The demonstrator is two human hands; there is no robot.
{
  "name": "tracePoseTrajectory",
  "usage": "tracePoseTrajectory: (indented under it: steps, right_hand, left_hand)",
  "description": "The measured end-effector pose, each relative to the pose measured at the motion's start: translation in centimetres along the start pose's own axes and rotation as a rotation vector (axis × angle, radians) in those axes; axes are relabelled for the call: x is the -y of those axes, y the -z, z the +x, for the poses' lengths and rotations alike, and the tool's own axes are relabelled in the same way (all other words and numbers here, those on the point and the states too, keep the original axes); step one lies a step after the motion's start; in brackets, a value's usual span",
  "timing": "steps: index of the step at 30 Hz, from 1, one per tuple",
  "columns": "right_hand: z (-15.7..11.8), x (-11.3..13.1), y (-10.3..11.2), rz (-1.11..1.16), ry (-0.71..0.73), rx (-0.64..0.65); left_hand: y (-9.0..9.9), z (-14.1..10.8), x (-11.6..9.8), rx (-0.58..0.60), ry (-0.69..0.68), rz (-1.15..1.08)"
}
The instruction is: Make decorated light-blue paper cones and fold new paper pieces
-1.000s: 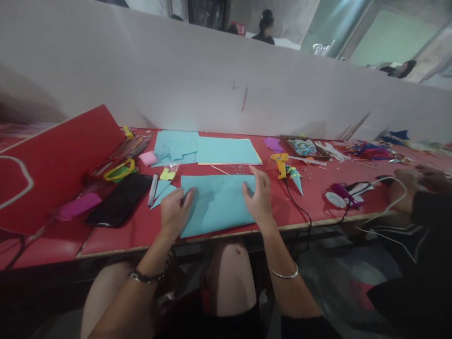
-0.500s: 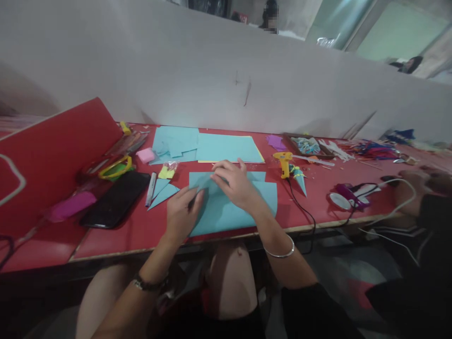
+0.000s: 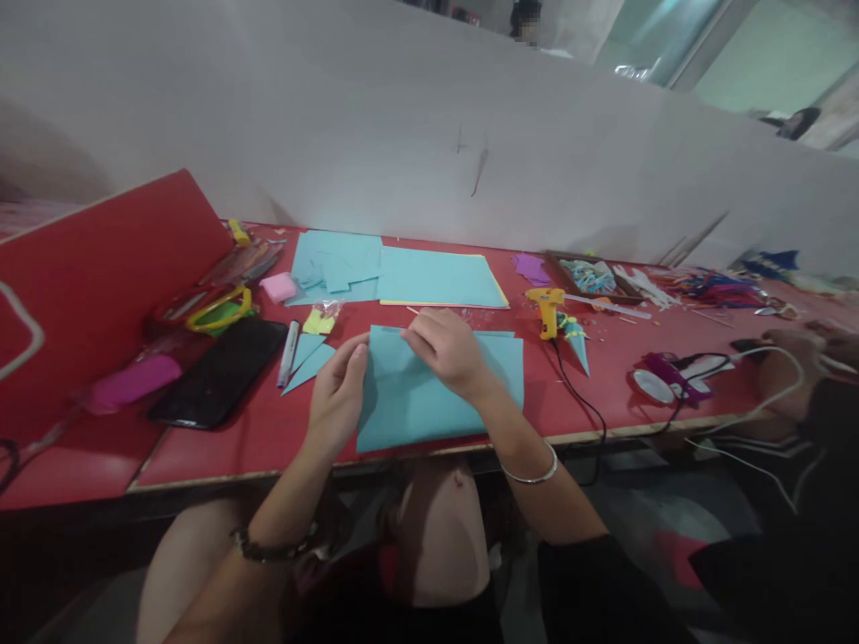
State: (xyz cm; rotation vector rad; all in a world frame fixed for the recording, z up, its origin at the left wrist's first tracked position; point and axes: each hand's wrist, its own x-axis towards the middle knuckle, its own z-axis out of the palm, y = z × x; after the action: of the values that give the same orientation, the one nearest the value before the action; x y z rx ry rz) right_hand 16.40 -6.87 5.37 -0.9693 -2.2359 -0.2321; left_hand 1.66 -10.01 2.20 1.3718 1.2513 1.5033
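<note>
A sheet of light blue paper point(image 3: 429, 402) lies folded over near the table's front edge, its bend towards me. My left hand point(image 3: 339, 385) pinches the sheet's upper left edge between thumb and fingers. Curled over the far edge, my right hand point(image 3: 449, 353) has its fingertips on the paper; part of that edge is hidden beneath it. A thin strip of the lower layer shows beyond the top layer at the right. Left of the paper are cut blue triangles point(image 3: 312, 362) and a marker point(image 3: 288, 353).
More blue sheets point(image 3: 436, 275) lie at the back. A yellow glue gun point(image 3: 547, 309) with a cord stands to the right beside a small blue cone point(image 3: 575, 344). A black phone point(image 3: 221, 371), pink block point(image 3: 278, 287) and yellow scissors point(image 3: 218, 310) are at the left. A tray point(image 3: 591, 277) holds scraps.
The paper's upper layer has been drawn further over the lower one, near the far edge. My left hand has moved onto its left edge; the right fingers have curled in.
</note>
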Motion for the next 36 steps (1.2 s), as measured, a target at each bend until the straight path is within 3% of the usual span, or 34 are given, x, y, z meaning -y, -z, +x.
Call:
tracePoseTrajectory:
  steps: [3,10,21,36]
  right_hand:
    - [-0.1,0.0,-0.3,-0.005,0.023,-0.052]
    - [-0.2,0.3,-0.7,0.039,-0.021,-0.150]
    - [-0.1,0.8,-0.5,0.155,-0.047,-0.111]
    - [0.0,1.1,-0.4,0.020,-0.106,-0.129]
  left_hand:
    - [-0.2,-0.3,-0.5,0.041,0.047,0.013]
    - [-0.9,-0.7,-1.6,0.023,-0.009,0.132]
    - [-0.8,-0.7,-1.4,0.025,-0.007,0.117]
    - [-1.2,-0.9,-2.0,0.018,-0.062,0.088]
